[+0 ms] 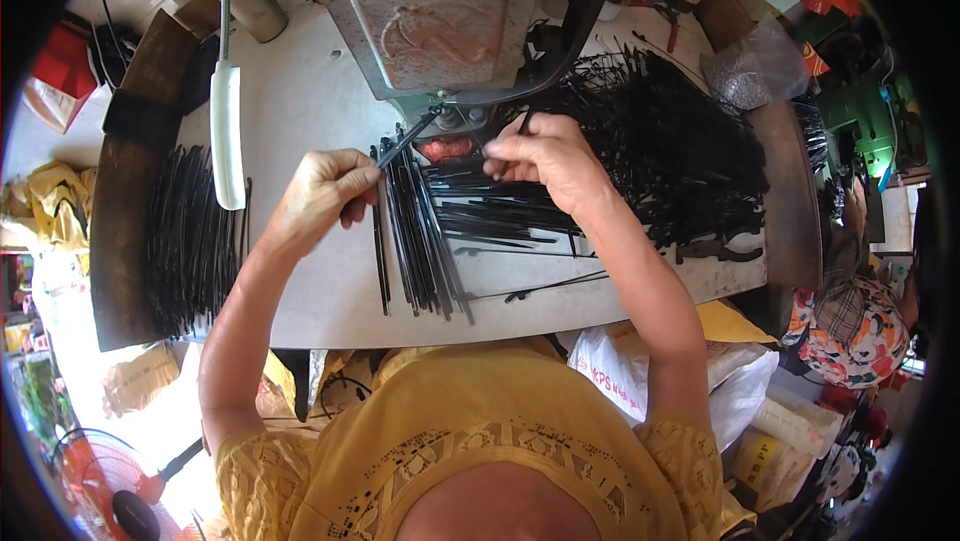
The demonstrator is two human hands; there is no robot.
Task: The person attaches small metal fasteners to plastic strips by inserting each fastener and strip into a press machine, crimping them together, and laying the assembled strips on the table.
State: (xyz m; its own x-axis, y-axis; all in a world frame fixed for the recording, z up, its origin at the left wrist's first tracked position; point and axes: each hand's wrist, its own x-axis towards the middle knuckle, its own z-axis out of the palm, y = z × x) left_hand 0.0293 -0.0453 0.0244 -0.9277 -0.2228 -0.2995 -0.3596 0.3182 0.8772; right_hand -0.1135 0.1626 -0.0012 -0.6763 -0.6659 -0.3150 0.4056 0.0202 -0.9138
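My left hand [332, 187] pinches a thin black strip [406, 141] between thumb and fingers. The strip slants up to the right, its far end under the head of a green-grey machine [430, 26]. Right of that end, my right hand [552, 159] is closed, thumb against fingers; a short dark tip shows above them, but what it belongs to is unclear. Below the machine a row of black strips [418, 231] lies lengthwise, with more strips [500, 216] crosswise beside it. A reddish piece [445, 149] sits at the machine's base.
A big tangled heap of black strips [670, 141] covers the table's right side. Another stack [190, 241] lies at the left rim. A lit lamp [228, 136] hangs over the left. Pliers-like handles [718, 251] rest near the right edge. Another person [850, 331] sits at far right.
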